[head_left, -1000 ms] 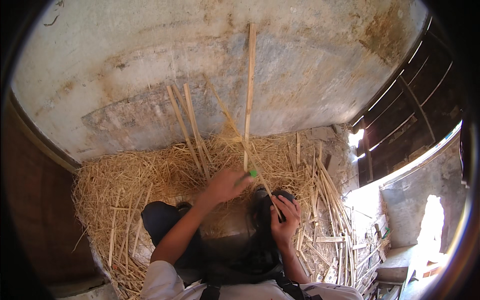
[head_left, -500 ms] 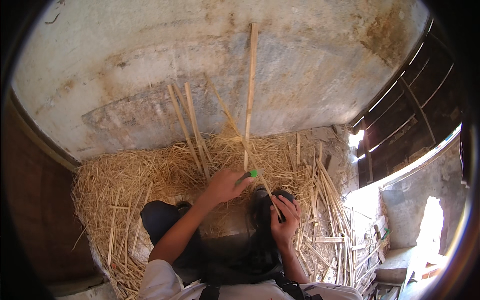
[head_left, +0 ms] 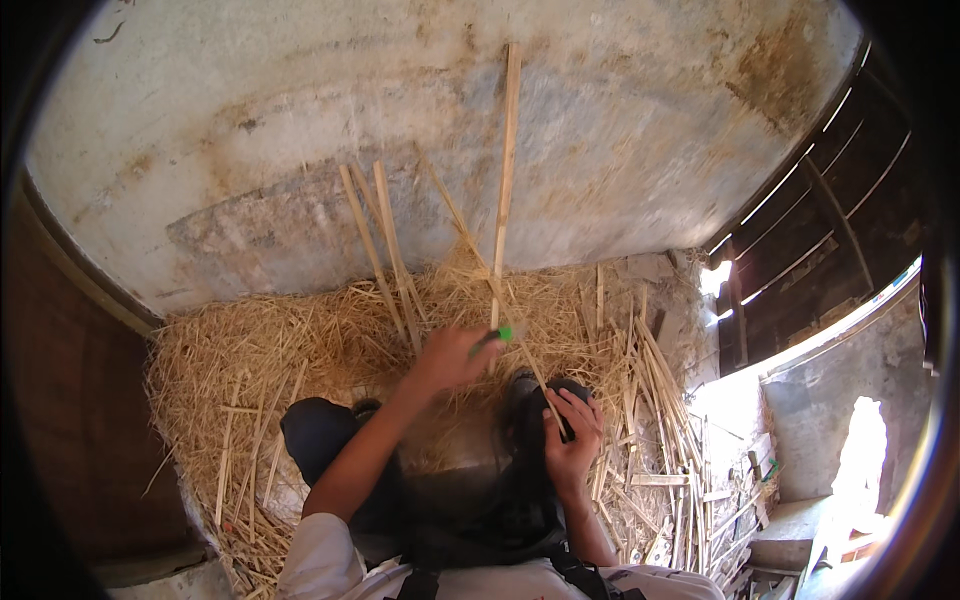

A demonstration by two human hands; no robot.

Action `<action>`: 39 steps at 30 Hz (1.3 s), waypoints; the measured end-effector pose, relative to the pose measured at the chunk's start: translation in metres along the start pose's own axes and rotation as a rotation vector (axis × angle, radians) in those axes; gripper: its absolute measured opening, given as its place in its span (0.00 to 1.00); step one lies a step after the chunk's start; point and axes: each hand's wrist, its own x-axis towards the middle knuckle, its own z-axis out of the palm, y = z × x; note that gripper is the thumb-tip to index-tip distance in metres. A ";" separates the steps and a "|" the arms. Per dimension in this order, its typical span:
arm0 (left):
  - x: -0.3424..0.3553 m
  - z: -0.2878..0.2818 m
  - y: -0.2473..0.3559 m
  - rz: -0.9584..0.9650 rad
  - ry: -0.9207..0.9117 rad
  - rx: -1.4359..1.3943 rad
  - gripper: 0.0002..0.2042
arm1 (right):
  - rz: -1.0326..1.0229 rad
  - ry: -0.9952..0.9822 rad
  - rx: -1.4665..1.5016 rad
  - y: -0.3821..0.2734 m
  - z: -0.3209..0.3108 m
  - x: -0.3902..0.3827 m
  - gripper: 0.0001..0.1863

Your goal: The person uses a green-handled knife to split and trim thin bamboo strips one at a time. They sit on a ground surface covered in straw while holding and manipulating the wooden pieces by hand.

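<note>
My left hand (head_left: pixel 450 355) is closed on a small tool with a bright green end (head_left: pixel 502 334) and a dark body, held at a thin wooden strip (head_left: pixel 533 366). My right hand (head_left: pixel 572 440) grips the strip's lower end at my dark right knee (head_left: pixel 555 395). The strip slants away from me towards the wall, with fine pale shavings (head_left: pixel 470 260) along its far part. Behind it an upright slat (head_left: pixel 508 140) leans on the wall. The tool's working edge is blurred.
A stained wall (head_left: pixel 620 130) rises ahead, with several slats (head_left: pixel 368 230) leaning on it at left. Straw and shavings (head_left: pixel 240 380) cover the floor around my legs. Loose strips (head_left: pixel 668 420) are heaped at the right, near a bright opening and dark boards (head_left: pixel 810 220).
My left hand and the green-ended tool have moved a little up along the strip, away from me. My right hand holds almost the same place; the whole view has shifted slightly.
</note>
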 end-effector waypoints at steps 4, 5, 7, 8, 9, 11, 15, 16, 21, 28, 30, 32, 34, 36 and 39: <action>0.013 -0.010 -0.020 -0.157 0.008 0.046 0.23 | 0.024 -0.025 0.037 -0.004 0.000 0.002 0.14; 0.015 -0.012 -0.016 -0.186 0.005 0.054 0.23 | 0.031 -0.025 0.036 -0.002 -0.001 0.002 0.14; 0.014 -0.011 -0.008 -0.138 -0.007 0.105 0.23 | 0.045 -0.026 0.037 0.000 -0.001 0.002 0.14; 0.011 -0.010 -0.005 -0.116 -0.012 0.131 0.22 | 0.039 -0.023 0.033 0.001 -0.001 0.002 0.14; 0.007 -0.007 0.001 -0.074 -0.030 0.109 0.23 | 0.034 -0.020 0.030 0.002 -0.002 0.001 0.14; -0.001 -0.002 0.008 0.003 -0.062 0.073 0.25 | 0.024 -0.014 0.025 0.002 -0.001 0.001 0.14; 0.007 -0.004 -0.026 -0.149 0.035 0.128 0.25 | 0.012 -0.010 0.021 -0.003 0.000 0.000 0.14; 0.017 -0.017 -0.033 -0.141 0.031 0.154 0.25 | 0.003 -0.006 0.018 -0.003 0.000 0.002 0.14; 0.011 -0.008 -0.011 -0.189 -0.011 0.026 0.26 | 0.029 -0.014 0.020 -0.002 0.000 0.002 0.14; 0.012 -0.012 -0.023 -0.123 0.018 0.089 0.26 | 0.017 0.000 0.005 0.002 0.002 -0.001 0.14; 0.017 -0.021 -0.025 -0.186 0.027 0.121 0.27 | 0.022 -0.005 0.028 -0.002 0.003 0.000 0.14; 0.018 -0.022 -0.017 -0.244 0.009 0.093 0.27 | 0.017 -0.004 0.028 -0.001 0.002 0.002 0.14; 0.011 -0.015 -0.009 -0.165 -0.010 0.095 0.27 | 0.006 -0.008 0.009 0.002 0.002 0.001 0.14; 0.005 -0.009 -0.002 -0.094 -0.027 0.092 0.27 | 0.004 -0.007 0.002 0.002 0.000 0.000 0.14; 0.006 -0.007 -0.003 -0.042 0.037 0.144 0.28 | -0.006 0.007 -0.001 0.001 0.001 0.001 0.14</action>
